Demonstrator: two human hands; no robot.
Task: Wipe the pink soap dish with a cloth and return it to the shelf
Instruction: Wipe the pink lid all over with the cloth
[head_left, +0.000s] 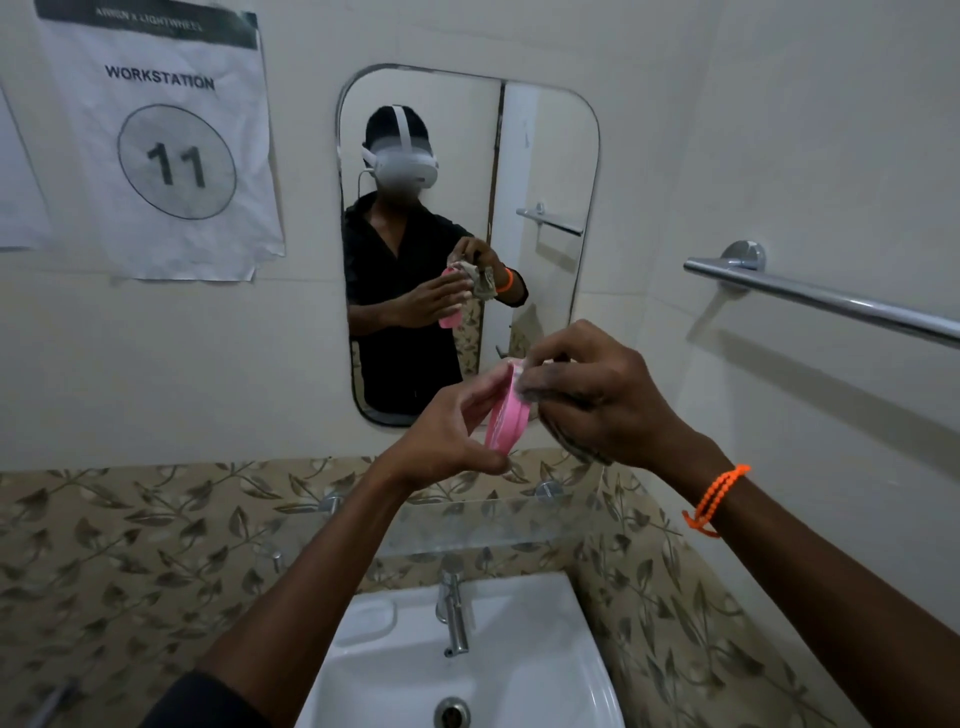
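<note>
The left hand (447, 441) grips the pink soap dish (506, 415), tilted on edge. The right hand (597, 395), fingers curled, presses a cloth (576, 447) against it.

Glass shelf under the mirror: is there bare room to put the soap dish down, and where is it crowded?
The glass shelf looks bare along its visible stretch between the two forearms, above the tap. The arms hide both ends. It is crowded higher up, before the mirror: the left hand holds the pink soap dish and the right hand presses the cloth on it.
</note>
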